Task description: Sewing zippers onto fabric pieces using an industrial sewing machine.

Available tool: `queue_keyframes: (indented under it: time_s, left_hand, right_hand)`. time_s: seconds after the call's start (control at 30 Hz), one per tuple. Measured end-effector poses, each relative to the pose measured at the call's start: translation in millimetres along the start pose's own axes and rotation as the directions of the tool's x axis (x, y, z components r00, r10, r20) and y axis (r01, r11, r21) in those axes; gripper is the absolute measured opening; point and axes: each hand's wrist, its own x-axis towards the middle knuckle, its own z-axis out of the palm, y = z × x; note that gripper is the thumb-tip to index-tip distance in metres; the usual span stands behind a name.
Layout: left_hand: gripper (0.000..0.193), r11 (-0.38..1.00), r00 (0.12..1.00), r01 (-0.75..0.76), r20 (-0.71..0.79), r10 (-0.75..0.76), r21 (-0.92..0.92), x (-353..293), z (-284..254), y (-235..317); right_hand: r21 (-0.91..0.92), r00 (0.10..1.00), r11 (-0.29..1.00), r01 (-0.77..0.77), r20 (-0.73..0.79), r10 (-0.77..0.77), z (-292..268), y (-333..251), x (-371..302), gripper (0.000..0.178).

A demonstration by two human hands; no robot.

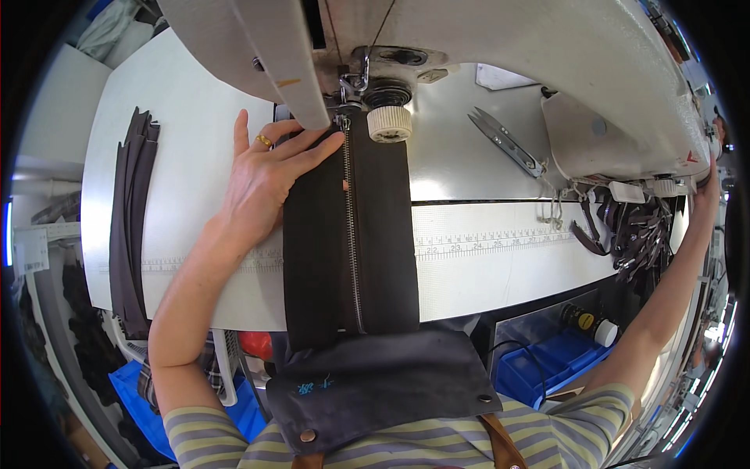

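A dark fabric strip (383,234) with a metal zipper (351,227) down its length lies under the needle area of a sewing machine (500,35). My left hand (269,168) rests on the fabric's left side near the presser foot (344,117), fingers spread and stretched out, a ring on one. Part of its fingertips is behind the machine's pale upright plate. At the far right rim, my right hand (709,176) reaches to the end of the machine; its fingers are mostly hidden there.
Thread snips (508,142) lie on the metal plate at right. Dark fabric strips (134,219) sit on the table's left side. A bunch of zipper pieces (637,227) hangs at the right. Below the edge are a blue bin (539,363) and a bottle (590,324). A ruler tape (484,241) crosses the table.
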Motion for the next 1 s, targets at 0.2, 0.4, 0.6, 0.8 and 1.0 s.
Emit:
queue_keyframes:
  time_s: [0.2,0.4,0.6,0.8,1.0]
  left_hand:
    - [0.056,1.000,1.000,0.006,0.025,-0.007,0.023,0.3,-0.9,0.9]
    - [0.056,0.998,1.000,-0.005,0.031,0.003,0.067,2.3,0.1,0.7]
    - [0.053,0.997,0.997,0.066,0.038,-0.068,0.031,-2.4,-1.3,1.3]
    - [0.053,0.999,0.999,0.034,0.022,-0.035,0.029,4.2,-0.5,5.7]
    - [0.057,0.998,0.997,0.047,0.062,-0.050,0.051,0.5,-1.5,1.5]
  right_hand:
    - [0.130,0.986,0.981,0.145,-0.106,-0.131,33.7,33.8,-38.9,0.047]
    - [-0.500,0.504,0.554,0.666,-0.245,-0.828,75.7,27.3,-124.0,0.028]
    - [0.137,0.116,0.498,0.856,0.888,-0.445,298.2,107.5,-398.7,0.023]
    - [0.214,0.063,0.650,0.729,0.925,-0.375,408.0,160.7,-387.9,0.021]
    - [0.255,0.022,0.387,0.886,0.811,-0.585,404.9,164.7,-395.6,0.015]
